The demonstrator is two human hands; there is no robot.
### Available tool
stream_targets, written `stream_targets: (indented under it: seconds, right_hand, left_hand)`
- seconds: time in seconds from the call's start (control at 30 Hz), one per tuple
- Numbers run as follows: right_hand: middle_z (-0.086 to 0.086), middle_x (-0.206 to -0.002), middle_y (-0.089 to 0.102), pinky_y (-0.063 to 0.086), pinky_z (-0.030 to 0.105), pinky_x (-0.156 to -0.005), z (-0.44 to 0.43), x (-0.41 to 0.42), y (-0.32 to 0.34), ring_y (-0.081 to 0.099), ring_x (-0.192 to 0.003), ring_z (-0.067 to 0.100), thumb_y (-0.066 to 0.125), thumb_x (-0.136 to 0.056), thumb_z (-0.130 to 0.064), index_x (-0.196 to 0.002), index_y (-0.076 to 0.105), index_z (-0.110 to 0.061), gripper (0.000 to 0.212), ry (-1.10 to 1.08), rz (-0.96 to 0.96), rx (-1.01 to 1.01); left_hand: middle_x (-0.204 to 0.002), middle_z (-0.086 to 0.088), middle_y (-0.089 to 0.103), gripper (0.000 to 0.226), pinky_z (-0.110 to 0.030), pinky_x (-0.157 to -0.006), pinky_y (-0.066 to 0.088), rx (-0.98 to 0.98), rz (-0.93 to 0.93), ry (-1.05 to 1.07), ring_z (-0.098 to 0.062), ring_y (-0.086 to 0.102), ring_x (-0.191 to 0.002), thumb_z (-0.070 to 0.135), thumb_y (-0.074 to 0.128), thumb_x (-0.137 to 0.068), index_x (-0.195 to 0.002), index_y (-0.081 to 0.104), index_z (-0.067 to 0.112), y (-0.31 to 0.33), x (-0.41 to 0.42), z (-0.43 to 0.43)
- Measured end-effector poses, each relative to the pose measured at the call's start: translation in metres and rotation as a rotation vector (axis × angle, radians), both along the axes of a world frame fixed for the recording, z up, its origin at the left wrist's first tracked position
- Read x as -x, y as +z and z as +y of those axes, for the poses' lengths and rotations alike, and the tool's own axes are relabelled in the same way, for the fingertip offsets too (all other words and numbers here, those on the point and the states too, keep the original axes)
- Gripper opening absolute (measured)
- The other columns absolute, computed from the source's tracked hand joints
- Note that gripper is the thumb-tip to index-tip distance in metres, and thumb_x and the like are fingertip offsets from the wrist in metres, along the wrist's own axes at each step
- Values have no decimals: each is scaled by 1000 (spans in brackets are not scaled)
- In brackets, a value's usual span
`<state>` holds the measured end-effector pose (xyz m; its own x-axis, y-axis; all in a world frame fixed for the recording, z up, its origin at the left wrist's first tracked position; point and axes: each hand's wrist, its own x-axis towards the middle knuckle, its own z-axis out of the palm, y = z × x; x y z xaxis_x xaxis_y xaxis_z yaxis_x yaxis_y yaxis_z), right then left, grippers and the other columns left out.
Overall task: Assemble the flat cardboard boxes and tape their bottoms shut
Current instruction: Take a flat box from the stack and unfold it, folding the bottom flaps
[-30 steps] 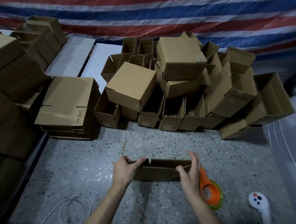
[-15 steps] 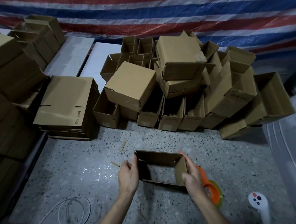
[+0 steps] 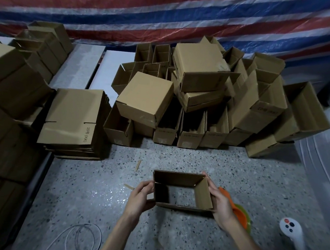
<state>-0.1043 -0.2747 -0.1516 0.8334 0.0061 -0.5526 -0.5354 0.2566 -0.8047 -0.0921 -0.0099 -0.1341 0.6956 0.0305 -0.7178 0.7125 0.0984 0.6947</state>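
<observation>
Ahead, a red, white and blue striped tarp (image 3: 167,17) closes off the whole far side. Below it the speckled terrazzo floor (image 3: 196,160) gives the only open room: a bare stretch in front of the person, hemmed in on three sides. Its far edge is a heaped pile of assembled boxes (image 3: 201,68), some upright with open tops, some tipped on top of others. The left edge is a wall of brown cardboard stacks (image 3: 10,86), with pale panels (image 3: 80,64) lying behind them. Clear plastic sheeting (image 3: 326,155) drapes down the right edge. A stack of flat boxes (image 3: 73,116) sits at the left front of the pile, its top sheet printed near one slot.

The box (image 3: 178,178) being worked is low in the middle of the bare stretch, squared open into a rectangular tube, and floor shows through it; whether it touches the floor cannot be told. The hands are apart, one at each end. The left hand (image 3: 138,199) pinches the left wall, fingers curled over its edge. The right hand (image 3: 221,205) clasps the right wall, fingers laid up its outside to the far corner.

An orange and green tape dispenser (image 3: 240,216) lies just behind the right hand. A white controller (image 3: 293,237) lies further right, well apart. A white cable (image 3: 80,240) loops at lower left, and thin cardboard slivers (image 3: 138,165) lie just beyond the box.
</observation>
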Motion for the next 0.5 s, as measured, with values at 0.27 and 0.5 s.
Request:
stream_targets:
  seconds: [0.27,0.5]
  right_hand:
    - [-5,-138,60,50,43,-101,-11,-7,-7,62,-118,6,74,-82,-20,-126,59,-36,49,95,28,157]
    - [4,-101,69,56,33,-69,9,-20,-10,68,-94,21,81,-82,-11,-89,47,-20,36,129,10,575]
  left_hand:
    - [-111,-6,75,34,-35,-84,56,153,5,-66,-33,74,-96,37,72,-85,-116,71,21,3,0,14]
    - [-107,-9,73,21,-40,-82,61,55,-129,2,-33,72,-93,33,71,-90,-104,68,18,-6,8,6]
